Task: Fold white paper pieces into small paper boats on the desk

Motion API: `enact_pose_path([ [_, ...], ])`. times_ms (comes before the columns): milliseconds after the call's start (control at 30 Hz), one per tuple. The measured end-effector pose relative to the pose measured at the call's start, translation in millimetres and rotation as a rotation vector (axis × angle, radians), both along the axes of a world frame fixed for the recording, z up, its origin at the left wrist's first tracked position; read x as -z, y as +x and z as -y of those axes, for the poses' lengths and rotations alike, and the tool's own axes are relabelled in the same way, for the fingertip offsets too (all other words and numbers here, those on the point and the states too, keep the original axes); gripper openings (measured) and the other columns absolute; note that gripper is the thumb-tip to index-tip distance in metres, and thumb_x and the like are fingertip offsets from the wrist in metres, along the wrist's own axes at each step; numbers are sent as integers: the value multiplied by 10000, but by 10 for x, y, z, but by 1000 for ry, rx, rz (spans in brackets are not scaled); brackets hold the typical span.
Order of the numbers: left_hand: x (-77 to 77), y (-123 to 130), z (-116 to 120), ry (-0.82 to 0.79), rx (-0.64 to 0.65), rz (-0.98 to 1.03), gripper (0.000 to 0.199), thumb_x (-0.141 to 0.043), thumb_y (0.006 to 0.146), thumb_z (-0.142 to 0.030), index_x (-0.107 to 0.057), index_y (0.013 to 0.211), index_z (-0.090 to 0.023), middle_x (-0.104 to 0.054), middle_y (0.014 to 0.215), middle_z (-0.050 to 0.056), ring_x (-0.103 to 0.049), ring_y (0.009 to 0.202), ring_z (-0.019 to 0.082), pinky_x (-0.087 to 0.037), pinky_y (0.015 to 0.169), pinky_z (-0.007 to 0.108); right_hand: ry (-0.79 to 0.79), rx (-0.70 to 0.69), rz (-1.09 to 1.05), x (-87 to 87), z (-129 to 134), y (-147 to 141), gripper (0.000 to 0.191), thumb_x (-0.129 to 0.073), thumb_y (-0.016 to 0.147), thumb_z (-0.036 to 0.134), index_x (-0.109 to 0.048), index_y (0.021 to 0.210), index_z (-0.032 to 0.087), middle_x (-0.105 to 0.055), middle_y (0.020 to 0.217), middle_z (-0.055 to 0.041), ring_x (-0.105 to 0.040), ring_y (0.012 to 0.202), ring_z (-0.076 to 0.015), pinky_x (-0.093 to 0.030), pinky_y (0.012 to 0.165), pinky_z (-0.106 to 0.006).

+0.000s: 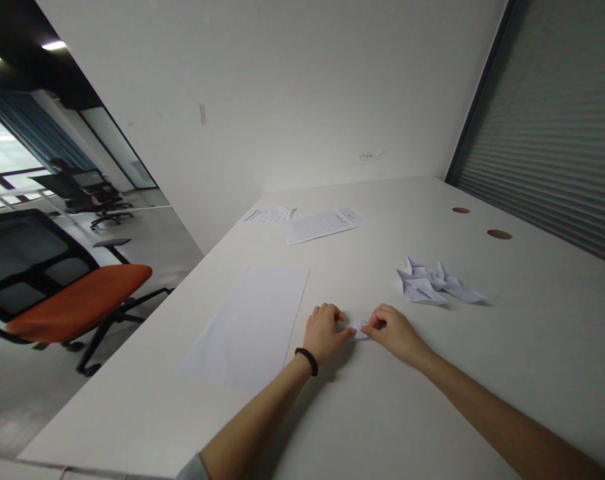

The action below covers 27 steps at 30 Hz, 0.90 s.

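A small folded piece of white paper (361,331) lies on the white table between my hands. My left hand (327,330), with a dark band on its wrist, holds the paper's left side, thumb on it and fingers curled beyond. From the right, my right hand (391,332) pinches the other side between thumb and forefinger. Fingers cover much of the paper, so its exact folded form is hidden. Beyond my right hand sits a cluster of several folded paper pieces (427,283) with pointed tips. A large blank white sheet (257,323) lies flat left of my left hand.
Printed sheets (322,225) lie toward the back of the table (482,373), near the white wall (307,100). Two round holes (499,235) pierce the tabletop at the right. An orange office chair (82,297) stands on the floor at the left.
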<state>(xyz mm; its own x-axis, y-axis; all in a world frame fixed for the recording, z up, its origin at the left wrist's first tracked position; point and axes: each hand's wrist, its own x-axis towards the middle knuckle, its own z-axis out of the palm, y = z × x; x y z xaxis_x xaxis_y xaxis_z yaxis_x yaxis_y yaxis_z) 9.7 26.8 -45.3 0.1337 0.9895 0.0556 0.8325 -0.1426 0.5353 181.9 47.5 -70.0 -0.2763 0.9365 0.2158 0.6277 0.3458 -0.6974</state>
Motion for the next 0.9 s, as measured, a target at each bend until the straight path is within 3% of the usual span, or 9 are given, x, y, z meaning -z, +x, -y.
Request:
enact_pose_path([
  [100,19,-9,-6,-29,22,8,291,-624,697,-345,-622,951,-202,-557,938,59,-464,912,234,-351,785,348,59,2,59,14,-11,23,169,-653,656,280,-543,732,178,-565,741,-21,-511,725,-172,-399,678,-303],
  [233,4,28,22,-47,35,-13,232,-587,728,-320,-640,949,-270,-543,960,54,-451,953,253,-327,807,387,81,-71,206,-62,-2,58,186,-623,709,347,-560,783,189,-573,783,-33,-504,764,-186,-386,688,-312],
  [400,25,37,25,-43,42,57,205,-598,721,-269,-651,919,-264,-572,961,47,-461,961,251,-309,823,409,75,-101,295,-91,13,72,206,-582,748,381,-576,828,191,-584,811,-47,-511,763,-185,-383,669,-306],
  [500,41,20,24,-44,81,157,226,-610,705,-227,-634,928,-258,-593,967,29,-478,958,234,-304,851,409,111,-95,258,-42,47,85,230,-568,764,395,-581,904,213,-593,872,-46,-516,822,-195,-375,722,-333],
  [633,57,29,67,-37,195,429,224,-578,698,-142,-584,919,-182,-607,832,14,-531,770,155,-396,727,280,113,-204,160,-46,84,91,186,-589,755,387,-599,811,211,-602,816,-28,-520,816,-190,-377,705,-311],
  [800,120,67,119,80,123,521,208,-614,683,-149,-561,883,-168,-593,770,3,-518,677,125,-404,620,220,72,-226,-46,-88,105,41,82,-586,767,277,-594,763,196,-600,774,-20,-528,739,-158,-395,658,-270],
  [900,148,78,110,70,130,535,149,-591,719,-157,-566,864,-175,-599,722,-8,-533,644,115,-417,604,208,68,-225,-90,-68,106,18,132,-562,785,281,-590,689,194,-594,718,-16,-527,695,-150,-399,621,-265],
])
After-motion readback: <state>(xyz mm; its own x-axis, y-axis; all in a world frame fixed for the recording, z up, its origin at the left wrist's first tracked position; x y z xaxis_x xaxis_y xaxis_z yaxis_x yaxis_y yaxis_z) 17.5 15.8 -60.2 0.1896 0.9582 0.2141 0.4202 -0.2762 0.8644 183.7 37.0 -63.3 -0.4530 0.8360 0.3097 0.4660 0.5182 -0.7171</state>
